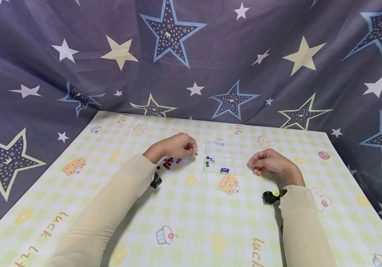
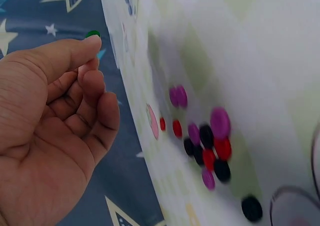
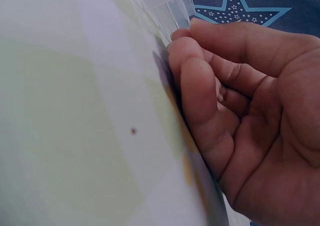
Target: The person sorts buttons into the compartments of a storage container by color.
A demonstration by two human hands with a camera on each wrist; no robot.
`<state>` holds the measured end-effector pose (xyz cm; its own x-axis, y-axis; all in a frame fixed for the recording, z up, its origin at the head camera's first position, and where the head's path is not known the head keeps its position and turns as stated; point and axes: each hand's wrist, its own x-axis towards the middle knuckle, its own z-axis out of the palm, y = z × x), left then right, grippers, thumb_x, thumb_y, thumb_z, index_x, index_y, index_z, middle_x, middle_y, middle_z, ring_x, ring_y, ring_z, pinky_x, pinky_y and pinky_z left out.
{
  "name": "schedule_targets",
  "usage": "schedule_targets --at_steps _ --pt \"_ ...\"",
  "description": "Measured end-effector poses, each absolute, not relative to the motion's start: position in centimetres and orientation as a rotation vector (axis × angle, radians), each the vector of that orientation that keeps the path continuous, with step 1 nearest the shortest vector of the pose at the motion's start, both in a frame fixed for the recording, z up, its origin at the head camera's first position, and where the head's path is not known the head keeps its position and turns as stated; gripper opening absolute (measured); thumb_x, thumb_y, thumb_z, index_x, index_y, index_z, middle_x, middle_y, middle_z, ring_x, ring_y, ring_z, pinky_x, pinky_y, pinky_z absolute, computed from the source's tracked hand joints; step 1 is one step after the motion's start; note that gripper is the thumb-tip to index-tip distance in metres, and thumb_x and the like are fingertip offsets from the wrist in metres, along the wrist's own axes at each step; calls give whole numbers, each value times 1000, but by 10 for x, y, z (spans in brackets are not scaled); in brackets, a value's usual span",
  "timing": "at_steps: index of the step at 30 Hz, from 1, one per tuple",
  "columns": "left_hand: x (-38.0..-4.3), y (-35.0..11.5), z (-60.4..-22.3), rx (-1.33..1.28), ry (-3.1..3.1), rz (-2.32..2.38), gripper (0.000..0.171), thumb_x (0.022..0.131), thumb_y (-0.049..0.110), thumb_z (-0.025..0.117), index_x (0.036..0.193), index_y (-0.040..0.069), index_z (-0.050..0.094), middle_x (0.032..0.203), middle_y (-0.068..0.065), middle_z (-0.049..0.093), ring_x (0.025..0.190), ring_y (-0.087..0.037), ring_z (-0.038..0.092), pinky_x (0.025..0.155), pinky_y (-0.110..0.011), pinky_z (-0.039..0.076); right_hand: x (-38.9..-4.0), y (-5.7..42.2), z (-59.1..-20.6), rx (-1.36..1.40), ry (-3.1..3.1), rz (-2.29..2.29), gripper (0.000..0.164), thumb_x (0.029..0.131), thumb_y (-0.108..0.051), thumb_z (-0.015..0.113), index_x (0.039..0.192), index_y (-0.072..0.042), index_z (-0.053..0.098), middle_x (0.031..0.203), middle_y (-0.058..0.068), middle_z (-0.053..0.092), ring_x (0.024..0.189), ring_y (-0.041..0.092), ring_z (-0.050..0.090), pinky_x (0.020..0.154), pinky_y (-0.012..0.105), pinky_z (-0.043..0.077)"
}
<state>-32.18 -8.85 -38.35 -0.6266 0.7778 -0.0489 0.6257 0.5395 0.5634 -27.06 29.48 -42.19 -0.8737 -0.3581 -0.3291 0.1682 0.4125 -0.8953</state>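
Note:
My left hand (image 1: 181, 145) pinches a small green disc (image 2: 93, 34) between thumb and forefinger, left of a clear compartment box (image 1: 243, 168). Its other fingers are curled in. The box stands on the table with blue discs (image 1: 208, 158) and green discs (image 1: 207, 164) in compartments on its left side. Just right of the box is my right hand (image 1: 268, 162), fingers loosely curled and nothing visible in them. In the right wrist view, its thumb and forefinger tips overlap the corner of the box (image 3: 172, 11).
A loose cluster of purple discs (image 2: 220, 122), red discs (image 2: 222, 148) and black discs (image 2: 222, 170) lies on the table beneath my left wrist. A blue label (image 1: 224, 170) shows at the box's front edge. Behind the patterned tablecloth (image 1: 191, 218) hangs a star-print curtain (image 1: 191, 44).

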Motion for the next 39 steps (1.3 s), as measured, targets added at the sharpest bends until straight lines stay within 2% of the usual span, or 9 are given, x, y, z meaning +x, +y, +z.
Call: schedule_targets --at_steps 8,22,31,39 --pt "-313 -65 -382 1235 2469 702 12 95 2 60 92 5 72 75 2 61 65 -10 48 68 -25 43 -270 295 -421 -163 2195 -1474 25 102 -9 62 111 14 66 84 13 71 69 16 66 67 31 58" --pt "-308 -52 -386 1169 2504 663 13 95 5 65 90 14 74 78 4 65 68 -10 51 76 -28 43 -271 295 -423 -170 2201 -1469 25 102 -10 63 110 14 67 83 13 71 68 16 66 66 31 58" --pt "-310 -65 -388 1171 2508 676 12 95 5 66 89 10 74 77 2 64 68 -10 50 69 -25 44 -271 295 -424 -176 2205 -1459 25 102 -10 63 110 13 68 84 13 71 69 16 67 67 31 58" --pt "-317 -92 -394 1072 2527 711 6 95 7 70 92 10 74 83 1 67 70 -11 54 72 -28 48 -272 295 -423 -169 2198 -1467 26 101 -11 65 110 13 68 84 13 71 69 16 67 67 31 58"
